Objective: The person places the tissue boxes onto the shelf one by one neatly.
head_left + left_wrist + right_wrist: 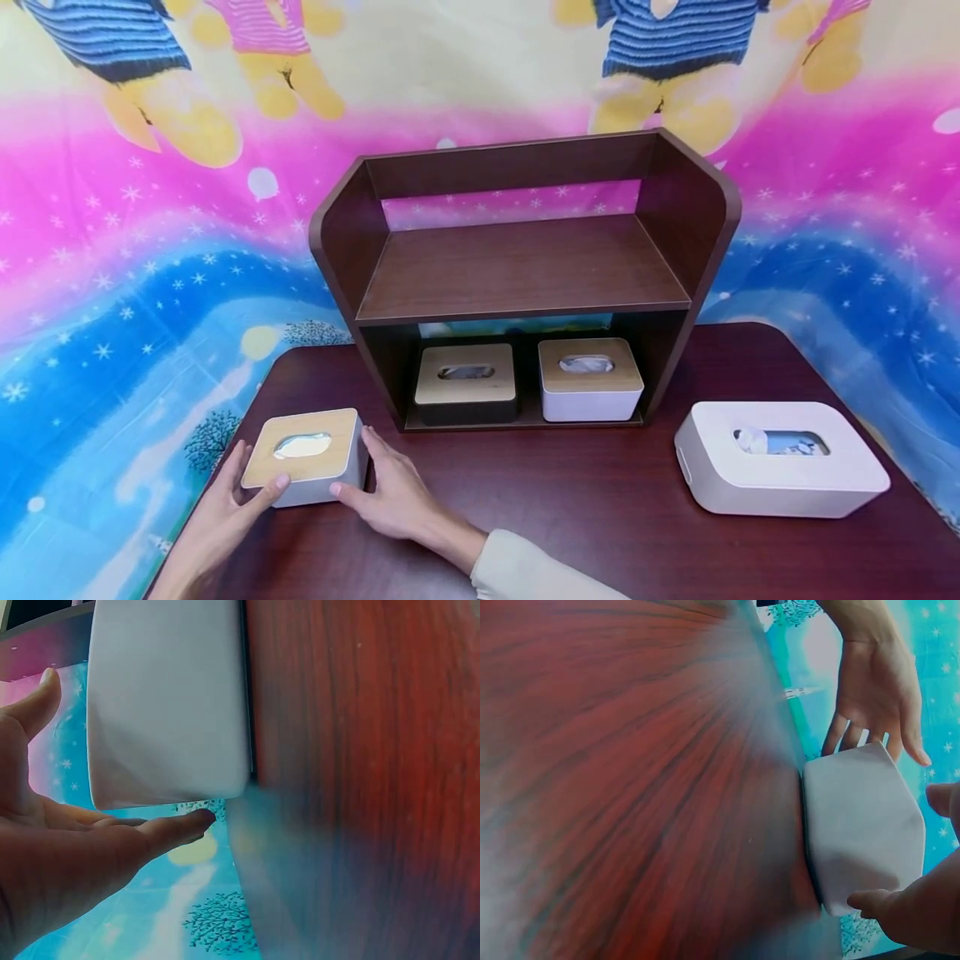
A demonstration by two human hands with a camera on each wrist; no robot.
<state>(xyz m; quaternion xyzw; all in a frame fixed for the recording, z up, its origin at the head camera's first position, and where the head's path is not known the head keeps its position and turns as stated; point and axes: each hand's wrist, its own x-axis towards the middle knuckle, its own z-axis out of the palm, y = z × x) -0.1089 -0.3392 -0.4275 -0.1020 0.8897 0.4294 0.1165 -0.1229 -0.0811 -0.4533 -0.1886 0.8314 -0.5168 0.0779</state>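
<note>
A tissue box (303,467) with a light wood lid and pale grey sides stands on the table at the left. My left hand (225,508) is at its left side, fingers spread and thumb by the front edge of the lid. In the left wrist view a narrow gap shows between these fingers and the box wall (169,705). On the opposite side, my right hand (393,492) has its fingertips at the right wall and its thumb near the front corner. The right wrist view shows both hands around the box (862,825), their fingers mostly straight.
A dark brown two-tier shelf (517,262) stands at the back. Its lower tier holds a black tissue box (465,408) and a white one (592,407), both wood-lidded. A larger white tissue box (780,492) sits at the right. A printed cloth (150,317) hangs behind the table.
</note>
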